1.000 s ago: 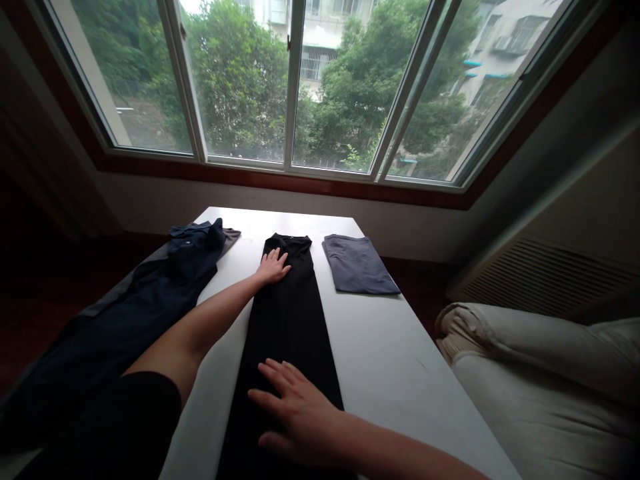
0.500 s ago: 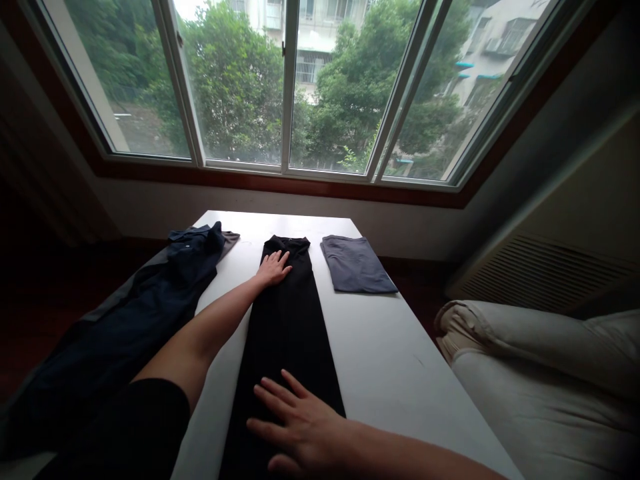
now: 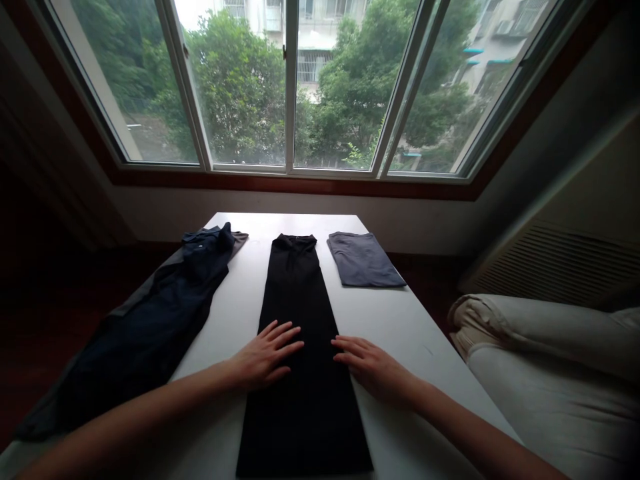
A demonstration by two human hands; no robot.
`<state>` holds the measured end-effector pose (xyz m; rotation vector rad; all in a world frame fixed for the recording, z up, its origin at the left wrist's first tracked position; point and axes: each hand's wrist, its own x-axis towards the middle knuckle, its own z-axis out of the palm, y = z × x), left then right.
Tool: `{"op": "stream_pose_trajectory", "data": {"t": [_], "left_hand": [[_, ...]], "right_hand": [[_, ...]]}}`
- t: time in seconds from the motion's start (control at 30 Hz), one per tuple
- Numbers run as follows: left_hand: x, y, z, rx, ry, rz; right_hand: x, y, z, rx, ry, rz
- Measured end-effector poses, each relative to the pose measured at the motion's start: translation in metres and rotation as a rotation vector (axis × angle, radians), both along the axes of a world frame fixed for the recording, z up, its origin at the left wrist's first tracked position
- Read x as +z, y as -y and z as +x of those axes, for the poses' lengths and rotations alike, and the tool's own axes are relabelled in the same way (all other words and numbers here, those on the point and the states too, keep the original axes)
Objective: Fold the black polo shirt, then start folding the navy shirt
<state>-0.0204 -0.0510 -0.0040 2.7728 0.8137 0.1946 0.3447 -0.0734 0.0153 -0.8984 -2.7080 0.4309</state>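
left hand (image 3: 263, 360) drawn back, right hand (image 3: 373, 365) moved right

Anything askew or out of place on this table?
The dark blue garment lies slanted, draping off the table's left edge. The black garment, touched by the left hand and right hand, lies straight; the folded grey piece is neat.

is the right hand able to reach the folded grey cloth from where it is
Probably yes: the right hand rests at the right edge of the black garment, and only bare table lies between it and the folded grey cloth farther ahead.
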Motion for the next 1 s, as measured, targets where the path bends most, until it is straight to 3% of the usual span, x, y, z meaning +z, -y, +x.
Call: {"op": "stream_pose_trajectory", "data": {"t": [0.1,0.2,0.3,0.37,0.47,0.6,0.8,1.0], "left_hand": [[0.02,0.047,-0.007,-0.068,-0.04,-0.096],[0.052,0.081,-0.01,-0.176,-0.049,-0.201],[0.078,0.101,-0.014,-0.296,-0.03,-0.303],[0.085,0.103,-0.021,-0.264,-0.016,-0.302],[0.078,0.097,-0.035,-0.128,-0.029,-0.221],[0.061,0.091,-0.049,-0.109,-0.039,-0.198],[0.049,0.086,-0.046,-0.073,0.012,-0.146],[0.043,0.08,-0.035,-0.147,0.001,-0.027]], "right_hand": [[0.01,0.012,0.004,0.034,0.023,-0.063],[0.015,0.026,-0.005,0.161,0.028,-0.07],[0.013,0.038,-0.018,0.264,0.046,-0.069],[0.009,0.043,-0.024,0.252,0.05,-0.05],[0.006,0.047,-0.031,0.197,0.022,-0.007],[0.007,0.053,-0.039,0.199,-0.029,-0.039],[0.009,0.052,-0.047,0.172,-0.192,-0.237],[0.013,0.051,-0.048,-0.061,-0.418,-0.47]]}}
